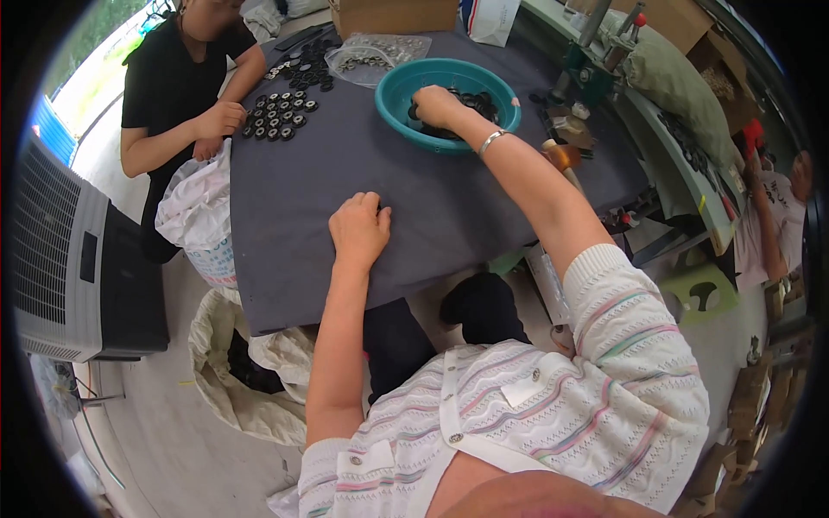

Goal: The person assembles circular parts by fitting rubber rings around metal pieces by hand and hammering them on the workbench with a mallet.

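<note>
Basin (413, 135): teal, round, open-topped, upright on the worktop (298, 194); its wall stands around the fingers of the right hand (438, 106).
Black pieces (480, 104): many, small, round, loose, overlapping within the basin; some just beside those fingers, more to their right.
Dark item (380, 206): small, at the left hand's (356, 228) fingers, mostly hidden; shape unclear.

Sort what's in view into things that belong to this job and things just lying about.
In use:
- teal basin, the right hand reaching into it
- black round pieces inside it
- rows of round pieces on the table

Apparently just lying about:
- air cooler
- green stool
- cardboard box
</note>
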`<act>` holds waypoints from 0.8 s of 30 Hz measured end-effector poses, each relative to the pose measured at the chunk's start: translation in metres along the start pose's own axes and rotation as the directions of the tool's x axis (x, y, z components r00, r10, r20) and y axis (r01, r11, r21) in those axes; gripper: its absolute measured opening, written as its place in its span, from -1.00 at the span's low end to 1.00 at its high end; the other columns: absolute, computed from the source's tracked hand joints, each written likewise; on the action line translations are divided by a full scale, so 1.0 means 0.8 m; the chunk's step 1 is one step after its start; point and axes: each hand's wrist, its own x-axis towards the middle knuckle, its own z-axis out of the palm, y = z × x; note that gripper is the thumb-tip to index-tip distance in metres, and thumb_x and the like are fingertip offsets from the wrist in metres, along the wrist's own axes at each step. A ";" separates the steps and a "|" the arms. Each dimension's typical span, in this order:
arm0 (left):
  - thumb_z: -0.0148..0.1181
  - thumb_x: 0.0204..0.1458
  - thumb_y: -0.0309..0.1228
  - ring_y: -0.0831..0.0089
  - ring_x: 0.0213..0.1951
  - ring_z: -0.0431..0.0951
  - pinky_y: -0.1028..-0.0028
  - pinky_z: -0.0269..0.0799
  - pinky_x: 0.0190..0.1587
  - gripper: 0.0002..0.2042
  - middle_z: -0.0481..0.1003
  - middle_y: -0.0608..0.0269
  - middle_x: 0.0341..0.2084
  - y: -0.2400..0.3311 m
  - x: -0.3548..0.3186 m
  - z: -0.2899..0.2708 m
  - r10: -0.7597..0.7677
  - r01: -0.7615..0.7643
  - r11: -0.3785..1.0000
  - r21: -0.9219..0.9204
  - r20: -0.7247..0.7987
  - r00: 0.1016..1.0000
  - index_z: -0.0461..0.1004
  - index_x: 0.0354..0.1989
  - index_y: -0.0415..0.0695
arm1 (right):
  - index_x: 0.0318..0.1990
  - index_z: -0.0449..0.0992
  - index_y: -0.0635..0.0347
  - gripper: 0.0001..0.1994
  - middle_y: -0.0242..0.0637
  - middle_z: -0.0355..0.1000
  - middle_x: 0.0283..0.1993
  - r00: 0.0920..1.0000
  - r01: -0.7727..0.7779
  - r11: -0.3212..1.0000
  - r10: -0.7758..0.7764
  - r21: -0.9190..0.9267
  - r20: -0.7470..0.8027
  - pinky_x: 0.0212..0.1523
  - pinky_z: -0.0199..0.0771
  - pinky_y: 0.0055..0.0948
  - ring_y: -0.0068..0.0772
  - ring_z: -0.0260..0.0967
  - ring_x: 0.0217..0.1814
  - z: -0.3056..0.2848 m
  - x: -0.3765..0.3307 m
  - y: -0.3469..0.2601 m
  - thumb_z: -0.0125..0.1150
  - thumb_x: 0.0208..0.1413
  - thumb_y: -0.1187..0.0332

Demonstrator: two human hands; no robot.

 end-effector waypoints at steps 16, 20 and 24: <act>0.17 -0.04 -0.39 0.07 -0.42 0.49 0.23 0.36 -0.38 -0.87 0.45 0.13 -0.48 0.015 -0.004 0.004 0.078 -0.079 0.997 0.017 0.028 0.997 0.43 -0.43 -0.18 | -0.27 0.46 0.40 -0.84 -0.34 0.39 -0.53 0.995 -0.058 0.266 0.094 0.962 0.034 -0.67 0.38 -0.59 -0.60 0.35 -0.62 -0.035 -0.287 -0.016 0.15 0.01 0.48; 0.13 0.01 -0.39 0.06 -0.42 0.49 0.23 0.36 -0.37 -0.89 0.46 0.10 -0.46 0.012 -0.004 0.004 0.078 -0.079 0.996 0.036 0.018 0.997 0.45 -0.39 -0.18 | -0.23 0.46 0.42 -0.81 -0.33 0.39 -0.53 0.991 -0.096 0.235 0.116 0.967 0.070 -0.66 0.37 -0.60 -0.62 0.33 -0.62 -0.014 -0.321 -0.023 0.14 0.01 0.48; 0.09 0.06 -0.40 0.08 -0.47 0.48 0.22 0.36 -0.40 -0.89 0.45 0.13 -0.49 0.000 -0.005 0.015 0.140 -0.139 0.990 0.015 -0.101 0.985 0.43 -0.39 -0.18 | -0.23 0.46 0.42 -0.81 -0.33 0.37 -0.56 0.978 -0.126 0.159 0.184 0.979 0.096 -0.68 0.35 -0.59 -0.60 0.33 -0.63 0.016 -0.322 -0.021 0.14 0.00 0.50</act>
